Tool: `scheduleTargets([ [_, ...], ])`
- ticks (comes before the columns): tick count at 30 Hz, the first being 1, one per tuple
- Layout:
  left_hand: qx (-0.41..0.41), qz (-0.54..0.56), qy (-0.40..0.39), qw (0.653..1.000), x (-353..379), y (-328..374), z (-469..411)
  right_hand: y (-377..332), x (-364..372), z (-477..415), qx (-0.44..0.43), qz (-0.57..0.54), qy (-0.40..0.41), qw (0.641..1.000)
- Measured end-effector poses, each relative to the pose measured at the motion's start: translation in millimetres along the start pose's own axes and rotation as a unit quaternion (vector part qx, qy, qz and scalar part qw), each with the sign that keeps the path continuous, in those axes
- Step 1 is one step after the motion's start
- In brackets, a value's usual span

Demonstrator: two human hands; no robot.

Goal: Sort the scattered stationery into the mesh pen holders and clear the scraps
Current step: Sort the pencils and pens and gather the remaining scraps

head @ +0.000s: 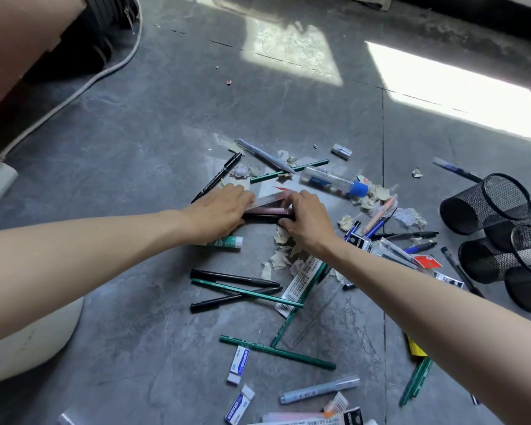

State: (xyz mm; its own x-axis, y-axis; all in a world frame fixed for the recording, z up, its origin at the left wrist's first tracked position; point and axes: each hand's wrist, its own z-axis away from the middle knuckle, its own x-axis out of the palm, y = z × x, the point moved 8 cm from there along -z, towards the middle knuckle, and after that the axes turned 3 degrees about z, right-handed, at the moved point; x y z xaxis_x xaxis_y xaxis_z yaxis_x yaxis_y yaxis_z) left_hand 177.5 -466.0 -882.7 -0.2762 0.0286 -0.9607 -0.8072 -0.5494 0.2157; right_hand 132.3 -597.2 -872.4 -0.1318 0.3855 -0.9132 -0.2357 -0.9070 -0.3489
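Grey tiled floor (129, 142): my left hand (218, 211) and right hand (305, 217) each grip an end of the crosswise rulers (269, 202); mesh pen holders (485, 204) lie rightward.

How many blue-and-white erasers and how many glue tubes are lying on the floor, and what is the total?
Blue-and-white erasers: 3
Glue tubes: 2
Total: 5
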Motion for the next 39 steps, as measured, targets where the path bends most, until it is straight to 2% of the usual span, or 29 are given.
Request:
scheduleTargets([
  [2, -0.031, 0.045, -0.051, 0.997, -1.1, 4.4, -1.7, -1.9, -2.0, -3.8, 0.002, 0.014, 0.007, 1.000],
  [5, -0.102, 0.099, -0.111, 0.984, -3.1, 2.0, -2.7, -2.0, -4.9, -1.0, 0.009, -0.026, 0.024, 0.999],
  [9, -0.167, 0.177, -0.071, 0.967, -10.6, -15.0, 7.1, 9.1, -17.9, 12.5, 0.036, -0.049, 0.074, 0.995],
  [13, -0.211, 0.223, -0.036, 0.951, -16.4, -19.5, 30.2, 19.8, -13.9, 24.5, 0.054, -0.024, 0.016, 0.998],
  [18, -0.233, 0.215, -0.006, 0.948, -17.2, -13.1, 33.0, 14.1, -5.4, 33.7, 0.063, -0.001, -0.026, 0.998],
  [21, -0.235, 0.219, -0.034, 0.946, -7.2, 7.3, 18.4, 9.7, -3.9, 35.5, 0.065, 0.004, -0.028, 0.997],
  [24, -0.245, 0.228, -0.063, 0.940, 10.7, 33.6, 6.1, 5.5, 5.0, 37.6, 0.036, -0.017, -0.069, 0.997],
  [27, -0.264, 0.160, -0.072, 0.948, 16.4, 43.1, 3.2, 6.6, 8.9, 41.5, 0.012, -0.029, -0.094, 0.995],
  [34, -0.263, 0.147, -0.098, 0.949, 7.2, 40.6, 4.9, 19.3, 1.2, 62.2, -0.001, -0.039, -0.072, 0.997],
  [39, -0.266, 0.201, -0.061, 0.941, -4.6, 33.7, 18.7, 15.8, -4.9, 72.7, -0.020, -0.034, -0.057, 0.998],
])
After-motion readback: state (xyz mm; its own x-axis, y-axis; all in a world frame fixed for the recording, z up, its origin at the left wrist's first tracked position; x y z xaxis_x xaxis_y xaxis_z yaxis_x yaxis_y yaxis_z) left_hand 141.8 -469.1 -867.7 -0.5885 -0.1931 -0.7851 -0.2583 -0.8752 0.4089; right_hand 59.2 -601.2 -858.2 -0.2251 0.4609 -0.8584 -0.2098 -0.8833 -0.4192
